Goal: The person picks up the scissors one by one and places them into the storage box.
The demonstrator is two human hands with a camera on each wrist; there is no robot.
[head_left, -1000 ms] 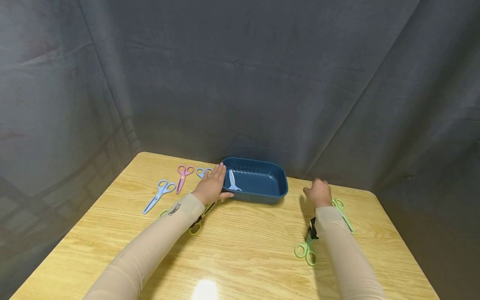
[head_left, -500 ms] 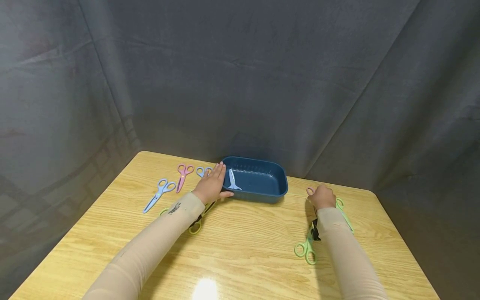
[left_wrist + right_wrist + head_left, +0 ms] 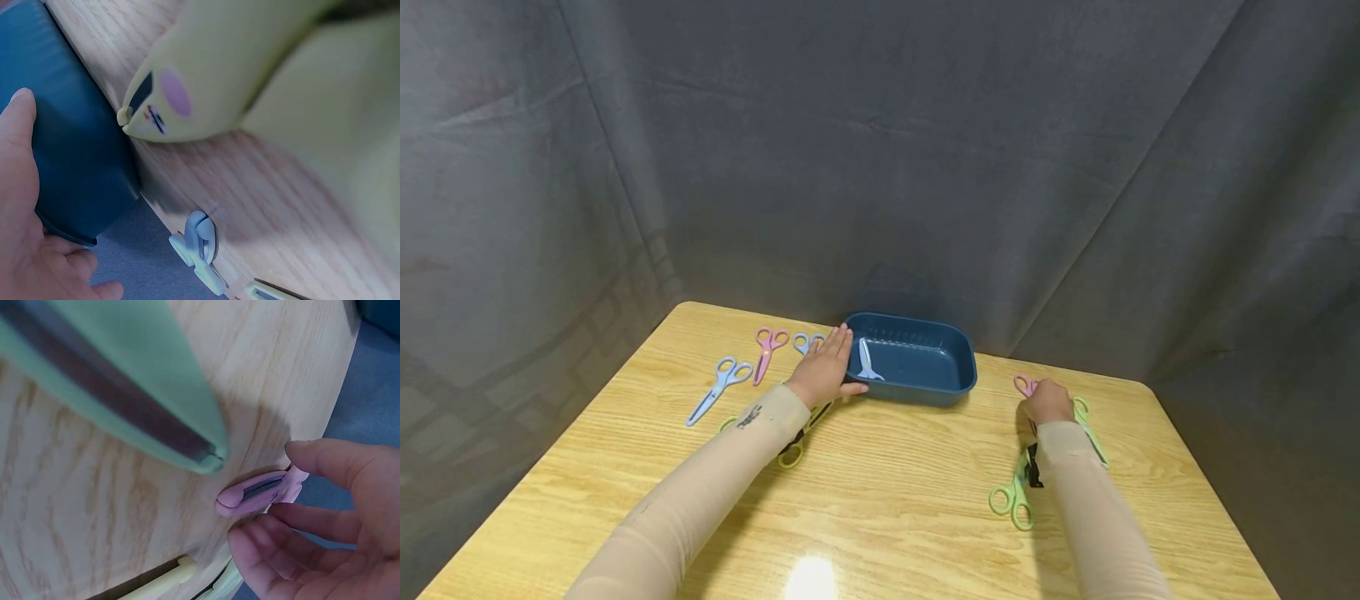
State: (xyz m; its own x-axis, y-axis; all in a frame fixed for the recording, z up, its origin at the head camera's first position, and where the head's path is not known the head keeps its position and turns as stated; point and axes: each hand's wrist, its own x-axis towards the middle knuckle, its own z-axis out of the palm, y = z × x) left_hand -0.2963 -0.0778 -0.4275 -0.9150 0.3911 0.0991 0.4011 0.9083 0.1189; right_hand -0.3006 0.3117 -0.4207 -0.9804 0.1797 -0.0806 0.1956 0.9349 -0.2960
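Observation:
My left hand lies against the near left corner of a dark blue plastic container, fingers extended along its end wall and thumb on the front wall. Inside the container is a light blue pair of scissors. At the right, my right hand is low over the table at a pair of pink scissors. In the right wrist view, thumb and index finger stand on either side of those pink scissors near the pivot, the other fingers bent below. From the head, the hand hides their blades.
Green scissors lie near the right wrist, more green scissors beyond it. Left of the container are pink scissors, blue scissors and partly hidden blue scissors. Yellow scissors show beneath the left forearm. A grey curtain hangs behind.
My right hand has come down and toward me onto the pink scissors, whose handle loops now show past its fingers. The left hand and container have stayed in place.

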